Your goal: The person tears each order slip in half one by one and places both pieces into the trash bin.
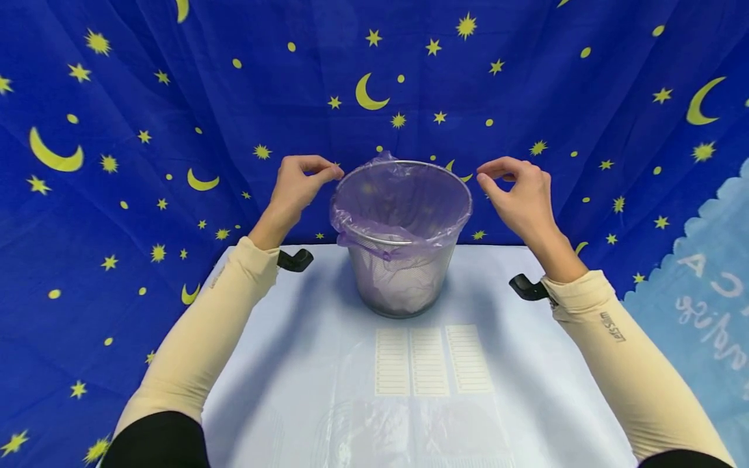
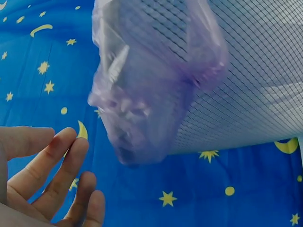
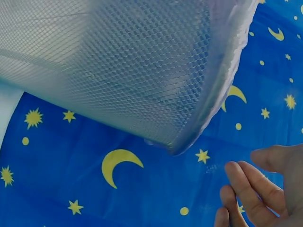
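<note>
A round metal mesh wastebasket (image 1: 398, 286) stands upright on the white table, lined with a thin purple plastic bag (image 1: 404, 195) folded over its rim. In the left wrist view, a loose bunched part of the bag (image 2: 137, 113) hangs outside the mesh. My left hand (image 1: 292, 188) hovers just left of the rim, thumb and index finger close together, apart from the bag and holding nothing. To the right of the rim, my right hand (image 1: 523, 188) is raised with loosely bent fingers and nothing in it. The right wrist view shows a gap between its fingers (image 3: 251, 189) and the basket (image 3: 123, 71).
Three lined label strips (image 1: 392, 361) lie on the white table (image 1: 281, 390) in front of the basket, above clear plastic film (image 1: 433, 429). Behind hangs a blue star-and-moon curtain (image 1: 328, 71). Light blue cloth with lettering (image 1: 714, 260) is at the right.
</note>
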`<act>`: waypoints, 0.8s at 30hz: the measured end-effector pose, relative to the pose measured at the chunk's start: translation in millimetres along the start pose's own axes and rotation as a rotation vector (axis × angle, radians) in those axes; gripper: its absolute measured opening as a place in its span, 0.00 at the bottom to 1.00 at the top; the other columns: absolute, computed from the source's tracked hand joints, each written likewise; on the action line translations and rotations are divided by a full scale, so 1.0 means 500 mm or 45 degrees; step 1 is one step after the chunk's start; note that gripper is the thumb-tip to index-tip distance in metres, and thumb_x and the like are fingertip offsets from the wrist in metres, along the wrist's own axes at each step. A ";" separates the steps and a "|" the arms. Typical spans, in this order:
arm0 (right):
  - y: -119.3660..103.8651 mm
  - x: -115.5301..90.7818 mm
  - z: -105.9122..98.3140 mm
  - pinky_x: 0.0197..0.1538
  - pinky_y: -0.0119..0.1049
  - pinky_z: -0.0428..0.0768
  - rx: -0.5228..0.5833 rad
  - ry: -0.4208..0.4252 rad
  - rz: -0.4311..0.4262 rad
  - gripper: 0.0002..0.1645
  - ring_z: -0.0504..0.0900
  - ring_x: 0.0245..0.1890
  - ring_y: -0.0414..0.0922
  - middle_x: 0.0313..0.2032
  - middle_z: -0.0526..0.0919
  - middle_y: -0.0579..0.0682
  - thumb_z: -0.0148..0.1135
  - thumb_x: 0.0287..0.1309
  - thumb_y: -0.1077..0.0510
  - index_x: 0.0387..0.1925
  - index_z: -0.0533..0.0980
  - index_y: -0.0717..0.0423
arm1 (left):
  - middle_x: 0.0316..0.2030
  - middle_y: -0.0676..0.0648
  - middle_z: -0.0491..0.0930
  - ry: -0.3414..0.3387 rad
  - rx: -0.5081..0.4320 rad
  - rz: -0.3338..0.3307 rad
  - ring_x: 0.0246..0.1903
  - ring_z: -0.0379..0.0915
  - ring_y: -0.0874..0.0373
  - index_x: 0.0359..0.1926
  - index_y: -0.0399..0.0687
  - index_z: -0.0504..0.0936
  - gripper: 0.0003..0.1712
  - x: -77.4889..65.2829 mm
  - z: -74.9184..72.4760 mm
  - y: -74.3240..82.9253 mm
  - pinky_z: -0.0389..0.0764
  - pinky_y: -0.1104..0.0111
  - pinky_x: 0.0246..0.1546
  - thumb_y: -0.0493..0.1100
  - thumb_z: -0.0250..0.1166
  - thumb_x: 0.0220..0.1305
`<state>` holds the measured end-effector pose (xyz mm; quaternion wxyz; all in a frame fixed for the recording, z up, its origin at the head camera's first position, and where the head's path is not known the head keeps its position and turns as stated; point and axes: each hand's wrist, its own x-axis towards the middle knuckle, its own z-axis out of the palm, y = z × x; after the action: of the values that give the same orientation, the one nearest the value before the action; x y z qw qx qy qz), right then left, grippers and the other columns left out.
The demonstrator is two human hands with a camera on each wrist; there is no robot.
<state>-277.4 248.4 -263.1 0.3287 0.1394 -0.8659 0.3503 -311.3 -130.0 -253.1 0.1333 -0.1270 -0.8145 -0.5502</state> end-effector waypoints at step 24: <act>0.064 -0.068 0.004 0.57 0.45 0.78 -0.016 0.010 0.146 0.11 0.86 0.48 0.49 0.42 0.92 0.54 0.67 0.69 0.55 0.45 0.89 0.56 | 0.42 0.45 0.90 0.043 -0.033 -0.086 0.48 0.82 0.54 0.47 0.37 0.90 0.12 -0.031 -0.017 -0.083 0.75 0.57 0.63 0.42 0.68 0.73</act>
<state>-268.1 270.2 -303.2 0.3126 0.0861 -0.8733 0.3636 -311.2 -154.0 -291.4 0.1266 -0.0918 -0.8087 -0.5670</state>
